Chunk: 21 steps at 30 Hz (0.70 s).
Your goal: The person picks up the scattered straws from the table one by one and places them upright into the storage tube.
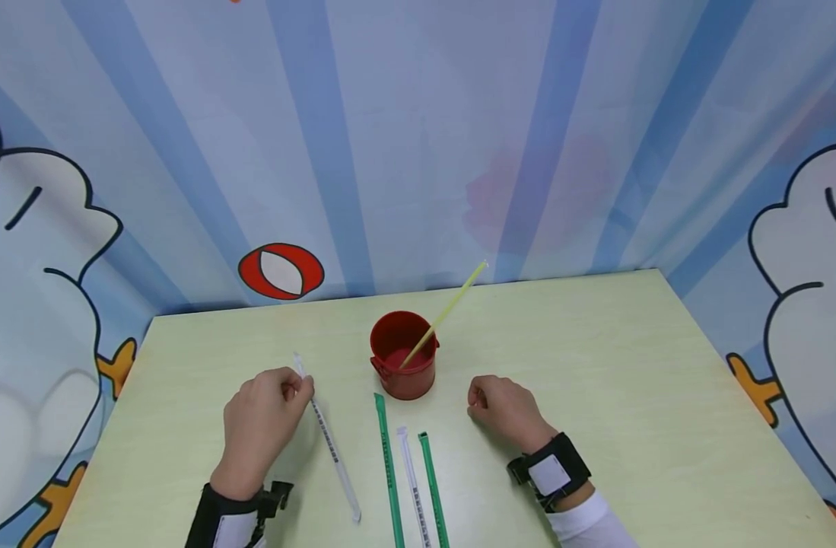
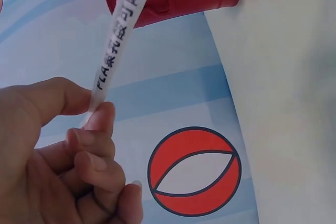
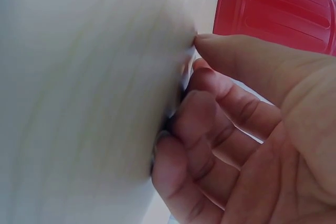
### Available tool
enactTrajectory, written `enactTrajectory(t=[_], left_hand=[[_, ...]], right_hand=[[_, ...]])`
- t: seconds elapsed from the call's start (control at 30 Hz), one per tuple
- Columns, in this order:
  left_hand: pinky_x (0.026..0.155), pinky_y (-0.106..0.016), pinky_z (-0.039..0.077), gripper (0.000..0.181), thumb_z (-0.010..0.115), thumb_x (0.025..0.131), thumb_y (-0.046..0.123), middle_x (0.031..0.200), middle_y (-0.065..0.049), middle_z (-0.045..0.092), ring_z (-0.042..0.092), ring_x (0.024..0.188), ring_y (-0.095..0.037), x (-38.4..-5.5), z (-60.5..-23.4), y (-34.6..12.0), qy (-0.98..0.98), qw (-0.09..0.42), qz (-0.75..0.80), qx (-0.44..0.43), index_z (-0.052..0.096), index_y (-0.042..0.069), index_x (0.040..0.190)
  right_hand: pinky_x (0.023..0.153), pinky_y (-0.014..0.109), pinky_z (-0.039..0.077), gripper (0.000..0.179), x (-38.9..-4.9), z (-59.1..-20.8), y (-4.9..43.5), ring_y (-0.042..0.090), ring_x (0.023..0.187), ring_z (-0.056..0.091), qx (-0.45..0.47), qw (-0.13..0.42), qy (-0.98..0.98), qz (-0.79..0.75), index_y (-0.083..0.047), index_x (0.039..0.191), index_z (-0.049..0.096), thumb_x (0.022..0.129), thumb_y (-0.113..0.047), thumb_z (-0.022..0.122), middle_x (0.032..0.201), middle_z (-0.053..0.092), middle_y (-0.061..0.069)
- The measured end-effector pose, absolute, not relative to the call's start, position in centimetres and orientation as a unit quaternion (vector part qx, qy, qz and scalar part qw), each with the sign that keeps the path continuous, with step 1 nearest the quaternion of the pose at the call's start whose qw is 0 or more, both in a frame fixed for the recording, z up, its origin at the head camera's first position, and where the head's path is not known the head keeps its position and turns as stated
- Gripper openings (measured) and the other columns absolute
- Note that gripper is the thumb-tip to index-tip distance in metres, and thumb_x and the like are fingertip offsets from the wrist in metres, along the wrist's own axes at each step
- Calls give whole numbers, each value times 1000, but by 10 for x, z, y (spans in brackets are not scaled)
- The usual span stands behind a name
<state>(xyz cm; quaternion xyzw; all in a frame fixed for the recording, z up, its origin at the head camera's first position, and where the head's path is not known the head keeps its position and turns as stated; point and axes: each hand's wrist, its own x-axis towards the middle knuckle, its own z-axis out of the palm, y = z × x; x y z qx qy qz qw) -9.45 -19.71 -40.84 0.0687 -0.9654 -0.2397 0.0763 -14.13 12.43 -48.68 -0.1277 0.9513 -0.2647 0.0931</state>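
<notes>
My left hand pinches a white wrapped straw near its upper end, left of the red bucket. Dark printed characters run along the wrapper in the left wrist view, where thumb and fingertip meet on the straw. The straw slants down toward the front right. On the other side of the bucket, my right hand rests on the table with loosely curled fingers, holding nothing. Its fingertips lie against the tabletop in the right wrist view. A yellow-green straw leans inside the bucket, sticking out to the upper right.
In front of the bucket lie a green straw, a white wrapped straw and another green straw, roughly side by side. The pale wooden table ends at a blue patterned curtain behind it.
</notes>
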Motion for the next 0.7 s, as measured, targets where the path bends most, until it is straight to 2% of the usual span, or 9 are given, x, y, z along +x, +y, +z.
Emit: enactTrajectory(t=[0.3,0.5,0.7], left_hand=[[47,-27,27,22,64,93,20,58,-4,48,41,52,-18,-95,-396,-196,-957,150,-241,59,67,5,77],[48,-27,29,20,67,93,18,60,-6,52,43,56,-19,-97,-387,-192,-942,222,-247,47,68,5,78],[49,-25,29,18,69,92,16,61,-6,54,44,56,-18,-98,-380,-190,-931,266,-248,33,69,4,79]], right_hand=[[57,26,35,18,-141,-488,124,10,61,46,-124,95,951,-265,-14,77,61,86,-6,74,64,51,-5],[57,26,35,18,-141,-488,124,10,60,46,-120,97,951,-267,-14,77,61,86,-6,74,64,51,-5],[57,27,35,19,-142,-489,125,11,60,47,-118,98,951,-268,-14,77,61,86,-7,75,64,51,-5]])
